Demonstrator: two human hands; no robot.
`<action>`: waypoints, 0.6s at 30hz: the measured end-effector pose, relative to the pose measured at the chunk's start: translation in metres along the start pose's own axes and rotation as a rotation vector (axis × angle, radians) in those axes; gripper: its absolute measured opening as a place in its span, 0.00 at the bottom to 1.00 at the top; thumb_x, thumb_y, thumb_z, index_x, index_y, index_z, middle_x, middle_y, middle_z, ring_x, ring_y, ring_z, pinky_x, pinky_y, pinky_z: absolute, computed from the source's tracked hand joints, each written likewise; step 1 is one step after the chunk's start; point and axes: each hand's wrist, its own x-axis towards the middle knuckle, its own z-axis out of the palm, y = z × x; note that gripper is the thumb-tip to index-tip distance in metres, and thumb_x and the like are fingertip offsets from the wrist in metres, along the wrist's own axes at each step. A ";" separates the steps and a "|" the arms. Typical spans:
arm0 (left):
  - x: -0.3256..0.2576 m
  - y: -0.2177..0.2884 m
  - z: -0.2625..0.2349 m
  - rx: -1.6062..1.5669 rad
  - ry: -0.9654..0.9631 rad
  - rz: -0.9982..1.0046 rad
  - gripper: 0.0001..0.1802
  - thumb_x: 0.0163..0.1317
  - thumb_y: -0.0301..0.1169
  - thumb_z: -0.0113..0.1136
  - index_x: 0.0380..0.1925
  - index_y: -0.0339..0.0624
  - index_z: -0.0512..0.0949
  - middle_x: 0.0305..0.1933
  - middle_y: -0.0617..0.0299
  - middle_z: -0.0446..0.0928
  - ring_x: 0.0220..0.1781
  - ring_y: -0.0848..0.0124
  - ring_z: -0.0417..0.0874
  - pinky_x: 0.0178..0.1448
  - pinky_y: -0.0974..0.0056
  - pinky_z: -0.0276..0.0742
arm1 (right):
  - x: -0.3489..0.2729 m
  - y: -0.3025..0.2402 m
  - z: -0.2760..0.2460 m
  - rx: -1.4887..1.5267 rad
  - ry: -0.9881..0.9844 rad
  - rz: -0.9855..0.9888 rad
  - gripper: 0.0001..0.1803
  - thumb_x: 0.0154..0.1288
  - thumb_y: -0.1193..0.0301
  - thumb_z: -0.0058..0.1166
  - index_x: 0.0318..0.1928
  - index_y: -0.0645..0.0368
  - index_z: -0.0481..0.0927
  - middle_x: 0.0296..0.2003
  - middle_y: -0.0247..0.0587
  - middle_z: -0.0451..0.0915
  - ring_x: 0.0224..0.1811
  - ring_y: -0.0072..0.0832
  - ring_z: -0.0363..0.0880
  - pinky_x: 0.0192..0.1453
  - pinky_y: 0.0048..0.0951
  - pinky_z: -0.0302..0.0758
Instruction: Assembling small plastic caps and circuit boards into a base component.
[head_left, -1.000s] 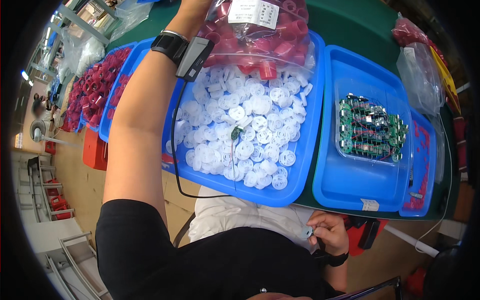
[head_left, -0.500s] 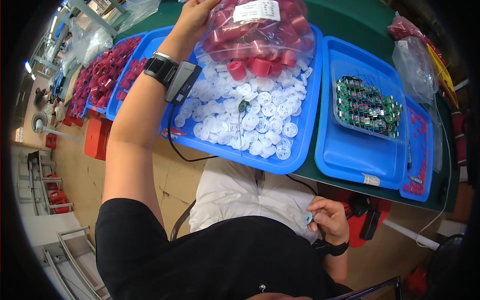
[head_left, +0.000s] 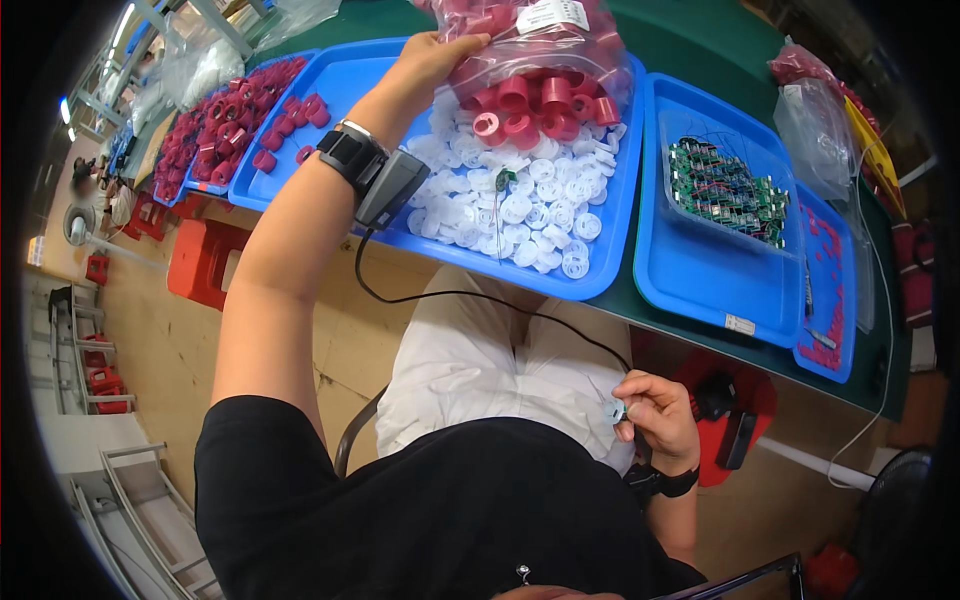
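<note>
Left hand (head_left: pixel 432 60) grips bag (head_left: pixel 540 60) of red rings over blue tray (head_left: pixel 610 240); right hand (head_left: pixel 655 415) pinches white part (head_left: pixel 613 409) at lap. Circuit boards (head_left: pixel 725 190) rightward.

We see a clear bag (head_left: pixel 545 55) of red rings under the left hand's (head_left: pixel 432 58) fingers, with a white label on top. Just below those fingers, white rings (head_left: pixel 520 205) fill a bright blue tray (head_left: pixel 610 250). Left of the fingers, dark red rings (head_left: pixel 215 125) sit on another blue tray (head_left: pixel 262 190). Black wrist strap (head_left: pixel 352 155) on the left arm, black cable. Right of the fingers, green circuit boards (head_left: pixel 725 190) in a clear tub on a blue tray (head_left: pixel 700 290). Dark green table (head_left: pixel 720 50). Between the right hand's (head_left: pixel 655 415) fingertips, a small piece (head_left: pixel 615 409), possibly pale teal-white. We wear a black shirt (head_left: pixel 440 510) and white trousers (head_left: pixel 480 360). Red stool (head_left: pixel 205 262) below.
</note>
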 end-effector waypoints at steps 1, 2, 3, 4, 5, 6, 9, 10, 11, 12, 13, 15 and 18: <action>0.002 -0.002 -0.004 -0.058 0.008 0.012 0.17 0.61 0.38 0.65 0.40 0.33 0.80 0.36 0.64 0.81 0.35 0.78 0.80 0.41 0.74 0.75 | -0.001 -0.001 0.001 -0.006 -0.004 -0.005 0.12 0.64 0.81 0.52 0.46 0.75 0.77 0.34 0.42 0.73 0.24 0.23 0.76 0.29 0.24 0.75; 0.002 -0.005 -0.008 -0.059 0.014 0.012 0.17 0.61 0.38 0.65 0.40 0.33 0.80 0.36 0.64 0.81 0.35 0.78 0.80 0.41 0.74 0.75 | -0.002 -0.001 0.002 -0.012 -0.009 -0.010 0.12 0.64 0.80 0.52 0.47 0.75 0.77 0.34 0.42 0.73 0.24 0.23 0.76 0.29 0.24 0.75; 0.001 -0.005 -0.009 -0.075 0.001 0.024 0.16 0.61 0.38 0.65 0.38 0.33 0.81 0.34 0.64 0.81 0.34 0.79 0.80 0.39 0.75 0.75 | -0.003 -0.001 0.002 -0.012 -0.006 -0.009 0.12 0.64 0.80 0.52 0.47 0.75 0.77 0.34 0.42 0.73 0.24 0.23 0.76 0.29 0.24 0.75; -0.001 -0.004 -0.010 -0.090 -0.013 0.037 0.15 0.62 0.37 0.65 0.36 0.34 0.81 0.33 0.65 0.81 0.33 0.80 0.79 0.37 0.76 0.74 | -0.003 -0.001 0.003 -0.024 -0.008 -0.018 0.12 0.64 0.79 0.53 0.47 0.74 0.77 0.34 0.42 0.73 0.24 0.23 0.77 0.29 0.24 0.76; -0.001 -0.005 -0.012 -0.055 -0.013 0.041 0.16 0.62 0.38 0.64 0.38 0.34 0.81 0.34 0.65 0.82 0.32 0.80 0.79 0.37 0.75 0.74 | -0.004 -0.001 0.004 -0.036 -0.010 -0.028 0.13 0.65 0.78 0.53 0.47 0.74 0.77 0.34 0.42 0.73 0.24 0.23 0.77 0.29 0.24 0.76; -0.003 -0.008 -0.016 -0.054 -0.011 0.041 0.16 0.62 0.38 0.64 0.38 0.34 0.81 0.34 0.65 0.82 0.32 0.80 0.79 0.37 0.75 0.74 | -0.004 -0.002 0.004 -0.036 -0.012 -0.028 0.13 0.65 0.78 0.53 0.47 0.74 0.77 0.34 0.42 0.73 0.24 0.23 0.77 0.29 0.24 0.76; -0.013 -0.019 -0.021 0.102 -0.020 -0.007 0.18 0.63 0.40 0.64 0.40 0.32 0.80 0.37 0.62 0.82 0.35 0.79 0.79 0.38 0.72 0.74 | -0.004 -0.003 0.005 -0.043 -0.048 -0.011 0.13 0.65 0.81 0.50 0.49 0.74 0.77 0.37 0.42 0.73 0.28 0.25 0.78 0.34 0.23 0.76; -0.018 -0.025 -0.019 0.347 0.184 0.214 0.19 0.62 0.40 0.64 0.42 0.33 0.79 0.39 0.61 0.81 0.36 0.76 0.79 0.39 0.70 0.74 | -0.003 -0.002 0.006 -0.037 -0.044 -0.026 0.13 0.66 0.80 0.50 0.49 0.74 0.77 0.37 0.43 0.73 0.29 0.26 0.79 0.35 0.24 0.77; -0.022 -0.029 -0.019 0.591 0.390 0.435 0.20 0.62 0.40 0.64 0.43 0.33 0.79 0.40 0.59 0.81 0.37 0.74 0.79 0.40 0.69 0.75 | -0.002 -0.001 0.007 -0.032 -0.042 -0.040 0.13 0.67 0.78 0.50 0.49 0.73 0.77 0.38 0.43 0.73 0.30 0.27 0.80 0.35 0.24 0.77; -0.031 -0.025 -0.013 0.590 0.388 0.435 0.20 0.62 0.40 0.64 0.43 0.33 0.79 0.40 0.59 0.81 0.37 0.74 0.79 0.40 0.69 0.75 | -0.002 -0.001 0.007 -0.032 -0.040 -0.040 0.13 0.67 0.78 0.50 0.49 0.73 0.77 0.38 0.43 0.73 0.30 0.27 0.80 0.35 0.24 0.77; -0.046 -0.014 -0.004 0.697 0.449 0.634 0.19 0.62 0.39 0.65 0.44 0.34 0.78 0.41 0.57 0.80 0.39 0.71 0.79 0.42 0.67 0.75 | -0.002 -0.001 0.008 -0.003 -0.033 -0.058 0.13 0.68 0.77 0.50 0.49 0.73 0.77 0.38 0.43 0.73 0.31 0.27 0.81 0.36 0.25 0.78; -0.085 0.008 0.013 0.662 0.341 0.772 0.17 0.59 0.38 0.66 0.45 0.42 0.79 0.42 0.57 0.77 0.42 0.63 0.78 0.44 0.63 0.75 | -0.001 0.001 0.009 0.023 -0.031 -0.076 0.13 0.69 0.76 0.51 0.49 0.72 0.77 0.38 0.43 0.73 0.31 0.28 0.81 0.36 0.26 0.78; -0.134 0.007 0.034 0.739 0.016 0.722 0.16 0.58 0.37 0.66 0.44 0.44 0.80 0.42 0.58 0.77 0.45 0.62 0.76 0.47 0.60 0.74 | 0.002 0.005 0.011 0.036 -0.034 -0.096 0.12 0.69 0.75 0.51 0.49 0.71 0.77 0.39 0.42 0.74 0.32 0.29 0.81 0.37 0.27 0.78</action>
